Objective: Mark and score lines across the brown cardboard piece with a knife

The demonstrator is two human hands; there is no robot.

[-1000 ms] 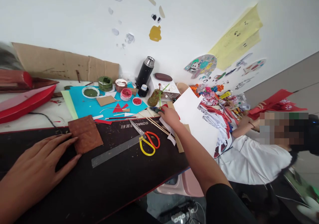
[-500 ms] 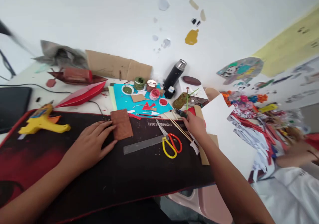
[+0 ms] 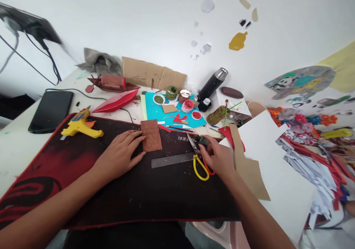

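My left hand point(image 3: 122, 153) lies flat and open on the black-and-red mat point(image 3: 83, 175), fingertips touching the brown textured cardboard rectangle point(image 3: 151, 135). Right of that rectangle, my right hand point(image 3: 219, 158) is closed around a small dark green object point(image 3: 203, 141), above the yellow-and-red-handled scissors point(image 3: 200, 160). A clear plastic ruler point(image 3: 172, 160) lies just below the rectangle.

Your white worktop point(image 3: 19, 145) carries a dark mat point(image 3: 124, 190) at centre, a black tablet point(image 3: 51, 110) at 10 o'clock, white paper point(image 3: 280, 182) at 3 o'clock.
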